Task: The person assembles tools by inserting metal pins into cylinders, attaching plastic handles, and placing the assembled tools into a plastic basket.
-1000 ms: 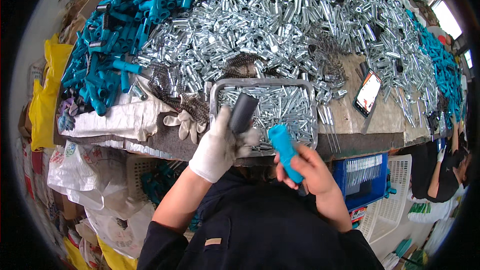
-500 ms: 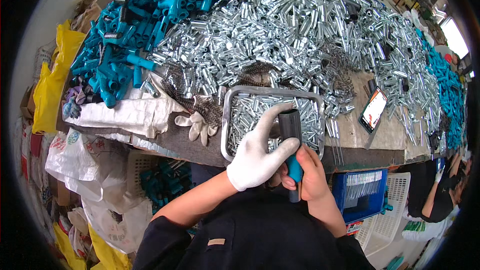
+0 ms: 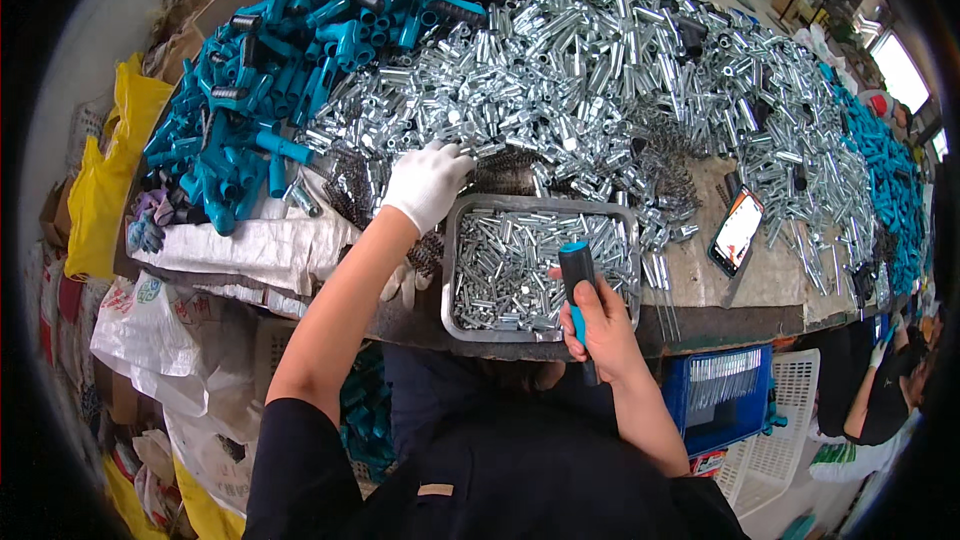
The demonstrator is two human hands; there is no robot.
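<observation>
My bare right hand (image 3: 605, 325) is wrapped round a teal-and-black plastic tool housing (image 3: 577, 262), held upright over the front of the metal tray. Its black upper part stands above my fingers, and a dark end shows below them. My left hand (image 3: 430, 185), in a white glove, reaches to the near edge of a big heap of shiny metal tubes (image 3: 560, 70). The fingers are bent down among the parts, next to dark coil springs (image 3: 505, 172); whatever they grip is hidden beneath them. The grey tray (image 3: 451, 270) between my arms holds many small metal pins (image 3: 505, 260).
Teal housings (image 3: 290, 50) are heaped at the far left. A phone (image 3: 737, 230) with a lit screen lies to the right, beyond thin metal rods (image 3: 660, 295). Below the table edge are a blue bin (image 3: 690, 420) and a white basket (image 3: 795, 410). Another person (image 3: 880, 390) is at far right.
My left hand has let go of the housing and moved away to the upper left, onto the heap. The right hand still holds the housing, now turned and uncovered at its top.
</observation>
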